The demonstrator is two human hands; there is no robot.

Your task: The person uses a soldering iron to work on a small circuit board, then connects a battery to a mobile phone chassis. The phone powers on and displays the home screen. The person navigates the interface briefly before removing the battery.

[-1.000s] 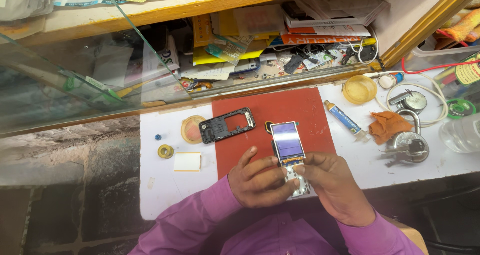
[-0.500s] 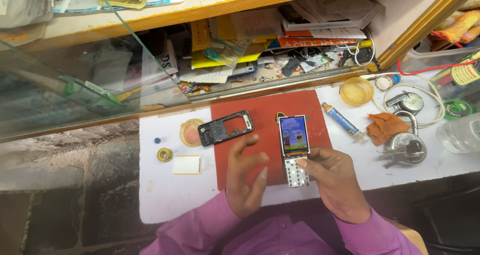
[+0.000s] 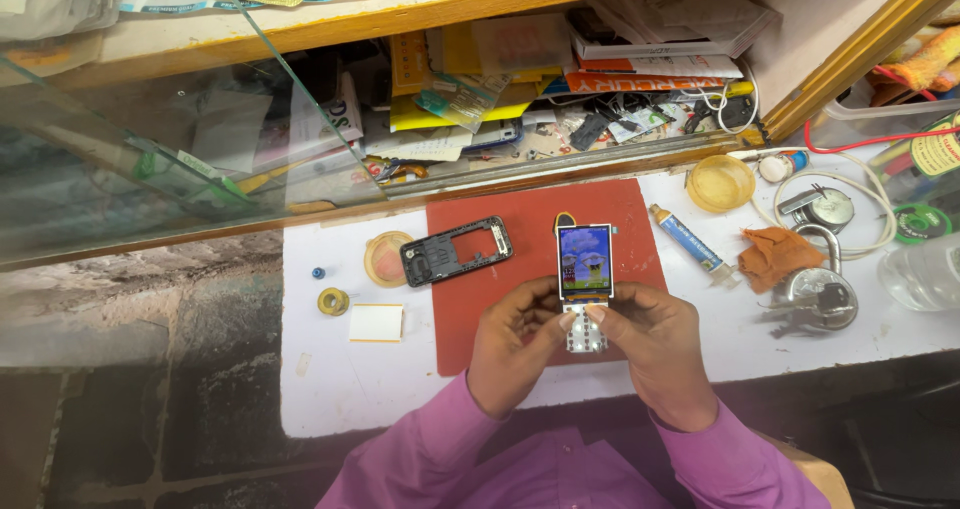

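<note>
Along the left of the white bench (image 3: 330, 389) lie a small blue cap (image 3: 319, 272), a yellow tape roll (image 3: 333, 301) and a pale square pad (image 3: 377, 323), with a round amber dish (image 3: 383, 257) just beside the red mat (image 3: 530, 269). On the mat's left part rests an empty black phone frame (image 3: 455, 251), apart from both hands. Half a second ago the left hand (image 3: 510, 347) lay away from the bare phone board (image 3: 584, 284); now it has closed in, its fingers curled against the board's left edge, while the right hand (image 3: 655, 341) grips the lower right with a thumb on the white keypad (image 3: 580, 331). The board is thus held between both hands above the mat, its screen lit and showing a coloured picture, so the board appears powered and under two-handed handling. To the right, clear of the hands, lie a blue-and-white tube (image 3: 686, 241), a shallow yellow lid (image 3: 720, 182), an orange rag (image 3: 774, 254), a padlock with keys (image 3: 812, 294) and a white cable (image 3: 850, 204). Nothing lies between the hands and the frame.
</note>
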